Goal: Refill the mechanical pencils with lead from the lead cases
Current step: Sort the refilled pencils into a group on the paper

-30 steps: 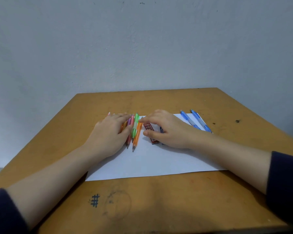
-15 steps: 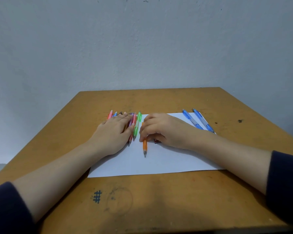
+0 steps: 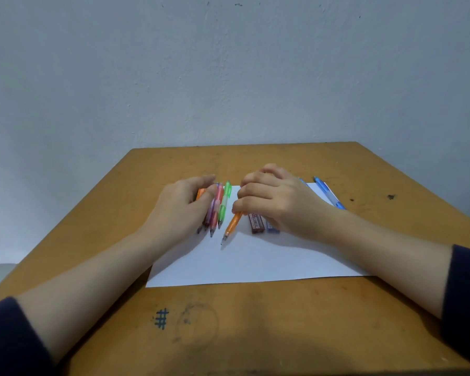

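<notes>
My right hand (image 3: 276, 202) curls its fingers round the upper end of an orange mechanical pencil (image 3: 231, 226), whose tip points down toward me over the white paper sheet (image 3: 255, 259). Just right of it lie a dark red lead case (image 3: 256, 222) and a blue lead case (image 3: 271, 226), partly under my palm. My left hand (image 3: 182, 210) rests on a bundle of coloured pencils: a green one (image 3: 224, 203), a pink one (image 3: 216, 210) and others partly hidden beneath the fingers. Two blue pencils (image 3: 330, 196) lie at the paper's far right corner.
The brown wooden table (image 3: 255, 321) carries a pen-drawn hash mark (image 3: 161, 318) near the front. A pale wall rises directly behind the table's far edge. Table edges fall away on the left and right.
My right hand has lifted and drawn back to the right with the orange pencil, uncovering the two lead cases. My left hand has shifted slightly on the bundle.
</notes>
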